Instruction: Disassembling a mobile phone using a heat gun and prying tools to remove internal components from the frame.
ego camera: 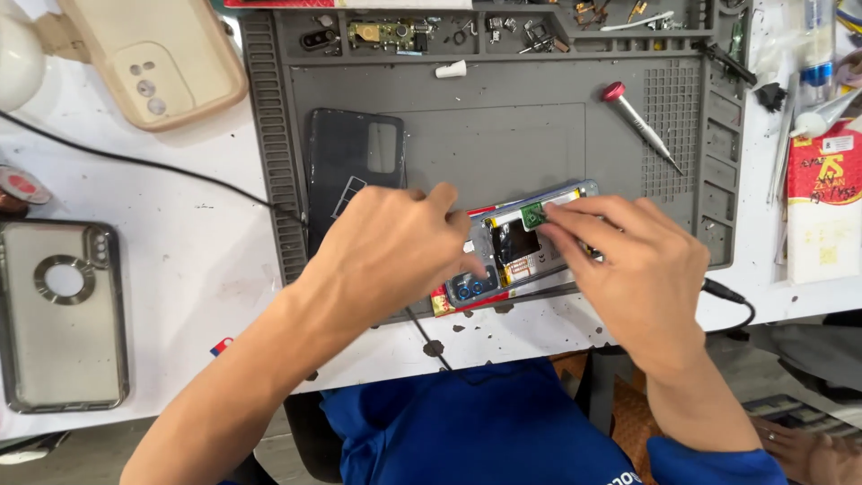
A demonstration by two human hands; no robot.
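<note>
Here, steady work matters: the left hand (391, 247) should brace the opened phone (516, 242) on the grey mat (503, 126) while fingertips act gently. The right hand (628, 260), nearly closed, pinches at a small green board (533, 216) just under its fingertips; the left curls against the phone's side.

We see a matt grey rubbery mat (503, 135) w/ ribbed edges and moulded trays. The opened phone (521, 247) shows bare metal frame, glossy foil and a small green circuit piece (533, 215). Dark back cover (355, 171) looks smooth, semi-gloss plastic. Screwdriver (639, 121): shiny steel shaft, red anodised cap. Beige case (162, 58) is matt soft plastic; clear case (61, 314) glossy w/ chrome-look rim. White tabletop (206, 260) is scuffed, stained. Blue cloth (485, 422) looks woven, matt.
</note>
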